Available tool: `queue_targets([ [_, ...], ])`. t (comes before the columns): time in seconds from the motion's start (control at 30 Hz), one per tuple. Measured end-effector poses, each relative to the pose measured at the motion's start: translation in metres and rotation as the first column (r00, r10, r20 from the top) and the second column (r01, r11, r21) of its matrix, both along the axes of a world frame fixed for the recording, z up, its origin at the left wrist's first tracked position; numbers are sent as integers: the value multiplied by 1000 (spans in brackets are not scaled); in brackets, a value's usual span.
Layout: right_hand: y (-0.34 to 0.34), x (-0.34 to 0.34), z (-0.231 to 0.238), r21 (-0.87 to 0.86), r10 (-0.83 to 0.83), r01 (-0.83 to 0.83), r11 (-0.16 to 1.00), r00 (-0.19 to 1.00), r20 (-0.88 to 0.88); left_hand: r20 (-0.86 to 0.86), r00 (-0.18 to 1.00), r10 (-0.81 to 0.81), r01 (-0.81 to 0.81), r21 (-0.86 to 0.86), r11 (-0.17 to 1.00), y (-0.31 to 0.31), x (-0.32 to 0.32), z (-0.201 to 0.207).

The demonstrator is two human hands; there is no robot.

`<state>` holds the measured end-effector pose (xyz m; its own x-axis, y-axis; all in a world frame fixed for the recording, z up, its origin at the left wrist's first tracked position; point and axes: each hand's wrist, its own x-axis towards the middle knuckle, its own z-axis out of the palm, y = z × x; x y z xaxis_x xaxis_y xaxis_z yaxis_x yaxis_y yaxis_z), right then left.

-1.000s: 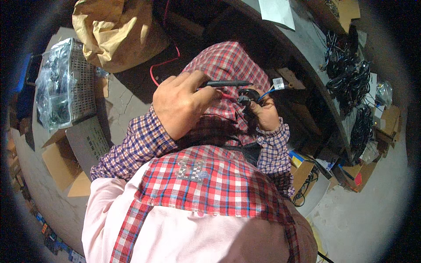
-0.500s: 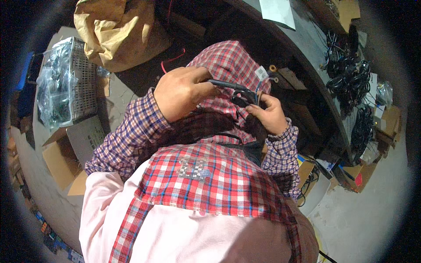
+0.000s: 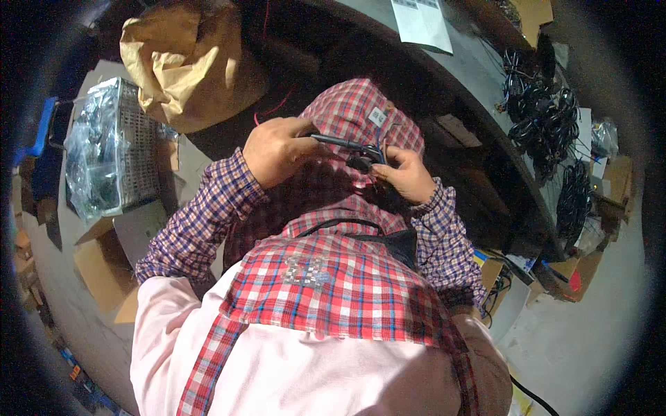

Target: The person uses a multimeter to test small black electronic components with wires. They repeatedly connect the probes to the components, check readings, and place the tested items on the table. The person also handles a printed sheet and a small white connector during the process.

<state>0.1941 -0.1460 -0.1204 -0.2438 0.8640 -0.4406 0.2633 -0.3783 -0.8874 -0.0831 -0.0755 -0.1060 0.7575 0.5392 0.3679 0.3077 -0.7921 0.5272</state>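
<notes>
A black cable [image 3: 345, 143] stretches between my two hands above my lap. My left hand [image 3: 279, 150] is closed round its left end, knuckles up. Thumb and fingers of my right hand [image 3: 408, 175] pinch the other part, where the cable bends into a dark bundle with thin wires. A small white tag [image 3: 377, 116] with dark printing stands up just beyond the right fingers. Under the hands lies the red checked apron [image 3: 333, 104] over my knees. What sits inside the left fist is hidden.
A dark-edged workbench [image 3: 479, 114] curves along the right, with bundles of black cables [image 3: 544, 114] hanging over it. At the left stand a grey plastic basket [image 3: 139, 149] of bagged parts and an open cardboard box [image 3: 104, 267]. A tan sack [image 3: 184, 69] is ahead.
Both hands, with the cable between them, have shifted a little to the left in the picture. The white tag has moved left and tilts differently. Both grips stay closed.
</notes>
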Motion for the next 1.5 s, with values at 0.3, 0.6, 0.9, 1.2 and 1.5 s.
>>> queue_targets([
  [0.3, 16, 3, -22, 97, 70, -69, 993, 998, -1, 174, 917, 358, -316, -230, 920, 10, -2, 17],
  [0.6, 27, -1, -9, 117, 162, -188, 975, 965, 208, -237, 914, 329, -329, 40, 943, 1, 8, 37],
  [0.9, 28, -8, -8, 48, 127, -133, 990, 985, 115, -230, 908, 351, -366, -28, 930, 3, 17, 27],
  [1.2, 31, -10, -14, 93, 149, -170, 981, 968, 201, -190, 903, 386, -398, -26, 917, 2, 18, 32],
  [1.5, 31, -11, -18, 142, 153, -188, 972, 962, 225, -275, 888, 369, -400, -61, 915, -2, 12, 34],
])
